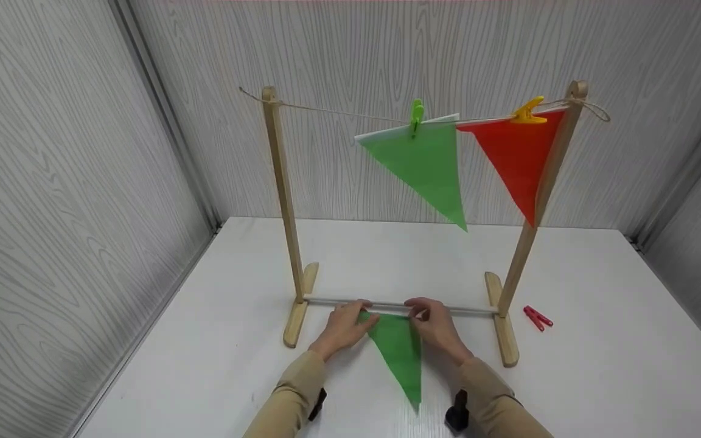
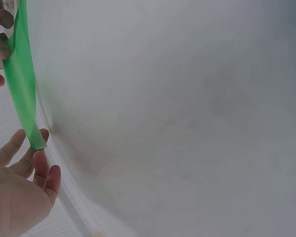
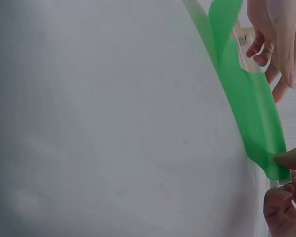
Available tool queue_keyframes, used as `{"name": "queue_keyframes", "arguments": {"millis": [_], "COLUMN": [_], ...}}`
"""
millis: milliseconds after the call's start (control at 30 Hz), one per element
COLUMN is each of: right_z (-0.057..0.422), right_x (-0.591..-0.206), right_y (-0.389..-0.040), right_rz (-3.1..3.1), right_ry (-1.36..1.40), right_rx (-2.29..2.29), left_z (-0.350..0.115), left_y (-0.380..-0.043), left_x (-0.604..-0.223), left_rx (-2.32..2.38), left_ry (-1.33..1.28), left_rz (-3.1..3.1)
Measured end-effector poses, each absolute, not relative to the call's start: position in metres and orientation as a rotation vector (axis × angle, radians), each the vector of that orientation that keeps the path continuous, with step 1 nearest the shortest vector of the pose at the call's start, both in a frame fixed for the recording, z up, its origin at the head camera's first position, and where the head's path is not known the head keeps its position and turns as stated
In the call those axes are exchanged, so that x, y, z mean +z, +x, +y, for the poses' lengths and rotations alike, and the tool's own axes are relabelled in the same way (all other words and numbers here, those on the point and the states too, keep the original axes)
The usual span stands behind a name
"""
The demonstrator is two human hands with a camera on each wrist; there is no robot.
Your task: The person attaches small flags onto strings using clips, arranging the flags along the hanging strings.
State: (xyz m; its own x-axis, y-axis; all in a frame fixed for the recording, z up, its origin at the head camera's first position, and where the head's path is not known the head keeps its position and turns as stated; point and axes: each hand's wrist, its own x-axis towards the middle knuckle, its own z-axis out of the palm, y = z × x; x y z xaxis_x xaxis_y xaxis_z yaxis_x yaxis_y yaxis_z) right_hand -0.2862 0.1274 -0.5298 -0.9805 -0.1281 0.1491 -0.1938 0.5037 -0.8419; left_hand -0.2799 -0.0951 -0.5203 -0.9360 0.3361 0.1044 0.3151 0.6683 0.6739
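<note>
A green triangular pennant [image 1: 400, 353] lies between the two hands, its point towards the person. At its left top corner the left hand [image 1: 344, 326] pinches the cloth; in the left wrist view that corner sits among the fingertips [image 2: 41, 163]. The right hand [image 1: 439, 328] grips the other top corner, its thumb [image 3: 290, 159] on the cloth in the right wrist view. Above, on a string [image 1: 332, 111], hang another green pennant [image 1: 432, 161] under a green clip [image 1: 416, 115] and a red pennant [image 1: 518, 155] under a yellow clip [image 1: 528, 113].
Two wooden posts, left [image 1: 283, 194] and right [image 1: 550, 182], stand on flat feet and carry the string. A pale bar [image 1: 472, 309] joins them low down, just beyond the hands. A red clothespin [image 1: 537, 318] lies right of the stand on the white table [image 1: 204, 340].
</note>
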Motion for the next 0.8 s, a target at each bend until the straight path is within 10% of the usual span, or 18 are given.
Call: {"name": "queue_keyframes", "arguments": {"millis": [800], "right_z": [0.1326], "right_x": [-0.5295], "right_y": [-0.2875], "right_rz": [-2.428], "right_ry": [0.332], "right_rx": [1.63], "left_z": [-0.0983], "left_y": [-0.2834], "left_x": [-0.5157], "left_rx": [1.458], "left_ry": [0.452], "left_rz": [2.644]}}
